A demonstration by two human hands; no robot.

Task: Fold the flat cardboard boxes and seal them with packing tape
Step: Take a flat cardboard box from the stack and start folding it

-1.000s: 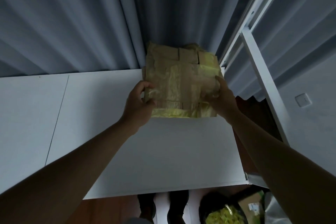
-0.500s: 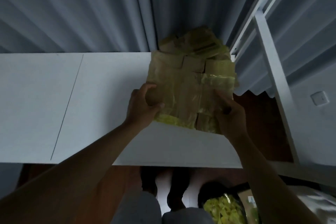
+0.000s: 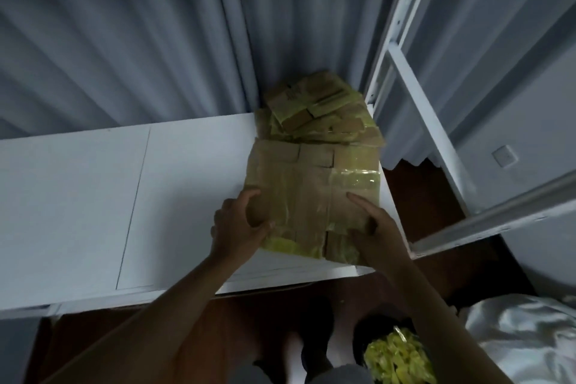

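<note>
Flattened box [image 3: 311, 190] pulled nearer, hands [image 3: 240, 224] gripping

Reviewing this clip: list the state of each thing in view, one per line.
Flat cardboard box: unfolded, lying on the table, old yellowish tape on it.
Left hand: grips the box's near-left edge.
Right hand: holds the near-right corner, forefinger straight.
Cardboard stack: flattened, untidy, behind the box.

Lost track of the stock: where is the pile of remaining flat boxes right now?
In the head view, the pile of flat boxes sits at the white table's far right corner against the curtain, just behind the flat box both hands hold.
</note>
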